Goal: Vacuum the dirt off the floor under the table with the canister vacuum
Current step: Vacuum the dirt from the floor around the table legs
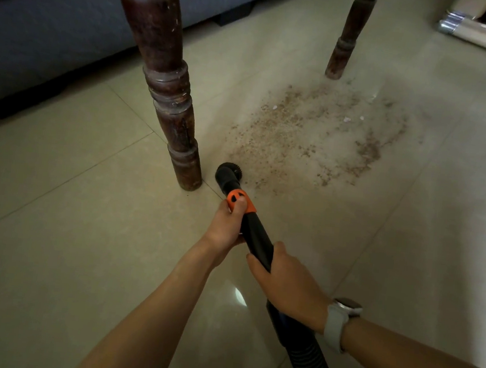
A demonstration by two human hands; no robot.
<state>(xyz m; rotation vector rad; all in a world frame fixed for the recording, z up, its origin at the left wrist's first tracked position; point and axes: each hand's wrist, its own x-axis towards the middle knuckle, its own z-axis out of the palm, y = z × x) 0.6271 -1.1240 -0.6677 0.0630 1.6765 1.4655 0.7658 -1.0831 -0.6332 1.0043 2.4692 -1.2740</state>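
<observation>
Both hands grip the vacuum wand, left hand wrapped at its orange collar, right hand lower, the brush nozzle just beside the untouched dirt patch between table legs, so nearly everything remains.

Two turned wooden table legs, one patch of dirt, one vacuum wand with one brush nozzle, one ribbed hose, two hands, one wristwatch, one sofa
</observation>
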